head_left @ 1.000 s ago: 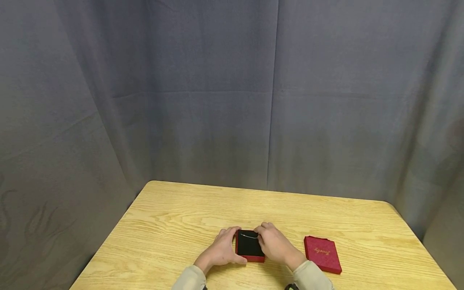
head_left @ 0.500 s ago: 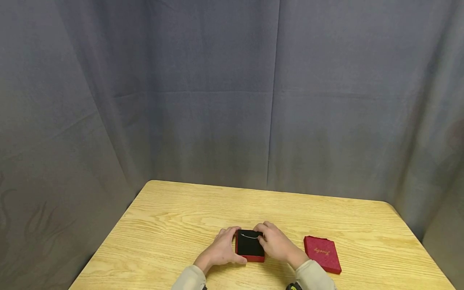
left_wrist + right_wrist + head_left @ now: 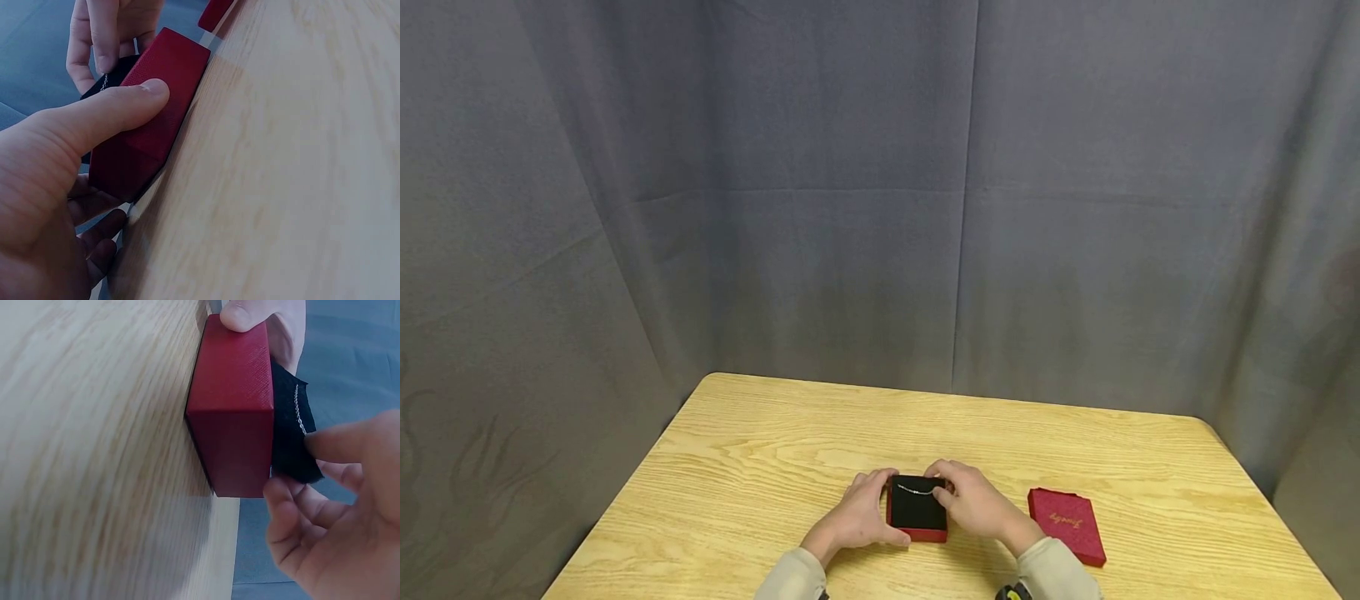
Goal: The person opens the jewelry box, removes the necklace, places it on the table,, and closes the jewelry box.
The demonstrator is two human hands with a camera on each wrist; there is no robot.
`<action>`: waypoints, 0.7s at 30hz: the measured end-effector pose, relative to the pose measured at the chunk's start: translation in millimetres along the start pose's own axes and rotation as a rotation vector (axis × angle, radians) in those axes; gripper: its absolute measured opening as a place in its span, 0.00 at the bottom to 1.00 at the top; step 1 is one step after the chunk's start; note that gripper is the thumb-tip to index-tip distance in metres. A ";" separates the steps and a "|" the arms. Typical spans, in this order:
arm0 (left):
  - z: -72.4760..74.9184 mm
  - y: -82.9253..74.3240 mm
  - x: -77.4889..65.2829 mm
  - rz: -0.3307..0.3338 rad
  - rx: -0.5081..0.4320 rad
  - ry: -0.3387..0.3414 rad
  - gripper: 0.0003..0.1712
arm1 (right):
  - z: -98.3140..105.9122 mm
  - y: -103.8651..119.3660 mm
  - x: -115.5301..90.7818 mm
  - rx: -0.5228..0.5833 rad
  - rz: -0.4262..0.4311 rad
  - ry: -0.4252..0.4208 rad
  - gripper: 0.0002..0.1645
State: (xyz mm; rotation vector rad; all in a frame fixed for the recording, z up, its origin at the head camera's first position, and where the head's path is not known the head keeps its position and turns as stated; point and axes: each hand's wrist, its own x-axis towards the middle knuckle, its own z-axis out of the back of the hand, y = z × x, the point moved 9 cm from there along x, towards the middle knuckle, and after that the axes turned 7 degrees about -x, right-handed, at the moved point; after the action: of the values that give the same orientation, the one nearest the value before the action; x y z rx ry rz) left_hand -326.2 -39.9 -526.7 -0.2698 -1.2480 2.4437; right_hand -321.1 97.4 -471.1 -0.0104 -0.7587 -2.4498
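A red jewelry box base (image 3: 928, 536) stands on the table, holding a black pad (image 3: 919, 511). A thin silver chain (image 3: 914, 492) runs across the far part of that pad. My left hand (image 3: 859, 512) grips the box from the left, its thumb along the red near wall (image 3: 150, 125). At the far right corner, my right hand (image 3: 973, 500) pinches the black pad (image 3: 289, 450), which stands tilted up above the box rim in the right wrist view. The right thumb presses on one end of the chain (image 3: 299, 412); that end is hidden under it.
To the right of the hands lies a red box lid (image 3: 1067, 525) with gold lettering. The wooden table (image 3: 775, 450) has its far edge before a grey curtain (image 3: 835, 250).
My right hand has turned slightly and its wrist has shifted a little to the right, fingers still at the pad's corner. The left hand and the box have stayed put.
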 end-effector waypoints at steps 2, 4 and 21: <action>0.2 -0.1 -0.1 0.000 -0.002 0.000 0.58 | 0.7 -0.7 0.3 0.025 -0.002 0.002 0.08; 0.7 -0.1 -0.4 0.003 -0.004 -0.001 0.58 | 2.2 -0.1 0.1 0.038 0.001 -0.002 0.08; -0.5 -0.3 -0.4 0.004 -0.019 0.013 0.58 | 3.5 -6.7 -2.1 0.161 -0.043 0.001 0.10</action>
State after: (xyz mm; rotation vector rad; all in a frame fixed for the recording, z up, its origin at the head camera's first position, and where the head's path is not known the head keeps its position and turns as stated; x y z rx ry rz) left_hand -325.6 -39.5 -526.7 -0.2935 -1.2666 2.4311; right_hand -323.3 104.9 -472.1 0.0688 -0.9624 -2.4220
